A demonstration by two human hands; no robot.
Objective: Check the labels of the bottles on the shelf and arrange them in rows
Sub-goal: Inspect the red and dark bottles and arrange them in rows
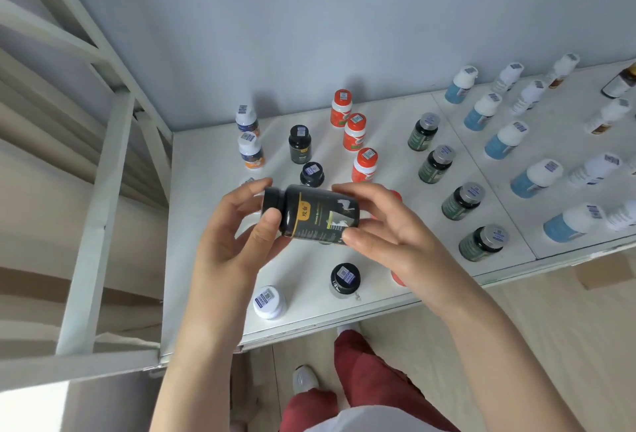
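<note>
White shelf [389,156] of upright bottles below me: at centre, my left hand [227,235] and right hand [385,235] each grip an end of a black pill bottle [311,214] held sideways, label facing me; I'd read it steadily, then stand it behind the black bottles [300,144] at 12 o'clock.

Bare left hand [237,228], bare right hand [389,239], dark red trousers [371,380], pale grey shoes [304,380], white top [364,419]

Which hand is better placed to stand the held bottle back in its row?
Probably the left hand: it grips the black bottle at its cap end; the right hand holds the base that must land.
</note>
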